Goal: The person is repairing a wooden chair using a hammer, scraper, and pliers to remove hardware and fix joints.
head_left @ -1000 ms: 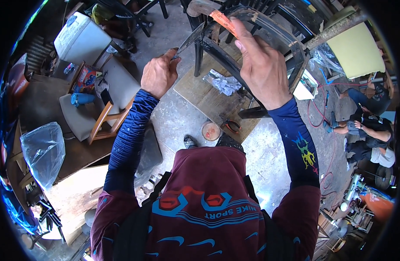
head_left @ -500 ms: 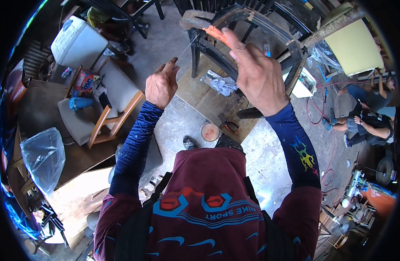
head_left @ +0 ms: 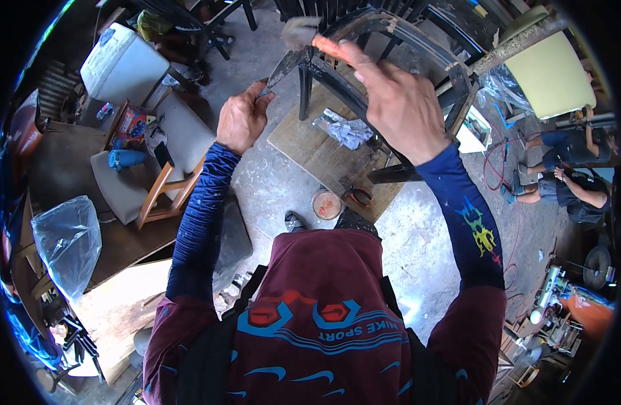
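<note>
Concrete floor point(head_left: 273, 196) spreads below left fingers point(head_left: 255, 90) curled tight on a blade point(head_left: 287, 68), right fingers point(head_left: 366, 65) wrapped around a hammer point(head_left: 330, 46).

Light falls unevenly, strongest on the grey floor point(head_left: 418, 270) to the right of the maroon shirt point(head_left: 324, 263), where a bluish-white glare spot flares, and on the pale board point(head_left: 118, 307) at lower left, which washes out almost to white, while the upper left and the far right margin sink into murky shadow. The fisheye lens closes the view in black, bending straight edges toward its rim. The middle is fairly crisp, though the hammer head point(head_left: 301, 32) is blurred, and the plastic bag point(head_left: 67, 243) carries whitish reflections.
</note>
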Tool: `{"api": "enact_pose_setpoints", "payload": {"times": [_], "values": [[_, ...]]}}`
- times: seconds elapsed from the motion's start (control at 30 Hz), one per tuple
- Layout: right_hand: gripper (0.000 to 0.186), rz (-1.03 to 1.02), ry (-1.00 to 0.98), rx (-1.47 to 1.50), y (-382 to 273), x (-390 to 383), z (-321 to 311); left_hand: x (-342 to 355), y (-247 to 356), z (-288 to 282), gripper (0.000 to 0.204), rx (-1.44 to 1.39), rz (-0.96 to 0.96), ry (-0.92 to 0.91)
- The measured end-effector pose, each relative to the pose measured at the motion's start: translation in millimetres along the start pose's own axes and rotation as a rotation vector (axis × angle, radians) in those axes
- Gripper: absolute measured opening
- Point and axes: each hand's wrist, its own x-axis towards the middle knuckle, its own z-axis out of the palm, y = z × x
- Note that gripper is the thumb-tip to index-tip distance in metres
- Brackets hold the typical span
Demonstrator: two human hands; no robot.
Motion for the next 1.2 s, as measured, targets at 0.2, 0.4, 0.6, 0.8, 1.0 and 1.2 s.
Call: {"api": "enact_pose_setpoints", "payload": {"times": [0.2,0.4,0.6,0.8,1.0,1.2], "values": [[0.067,0.031,0.243,0.151,5.3,-3.4,-14.9,18.4,10.6,0.0,0.026,0.156,-0.100,-0.070],[0.060,0.145,0.100,0.130,1.1,-0.2,-15.9,35.5,2.2,22.1,0.042,0.151,-0.231,0.010],[0.061,0.149,0.006,0.141,-3.6,5.1,-20.2,66.5,-52.2,11.5,0.053,-0.225,-0.395,-0.225],[0.061,0.129,0.033,0.241,3.3,-1.1,-22.5,23.9,-59.0,25.1,0.043,-0.239,-0.396,-0.213],[0.058,0.144,0.054,0.251,4.8,10.6,-21.6,30.2,13.4,4.6,0.026,0.085,-0.149,0.060],[0.054,0.130,0.020,0.263,1.4,10.9,-25.4,39.7,27.1,4.6,0.020,0.269,-0.160,0.000]]}}
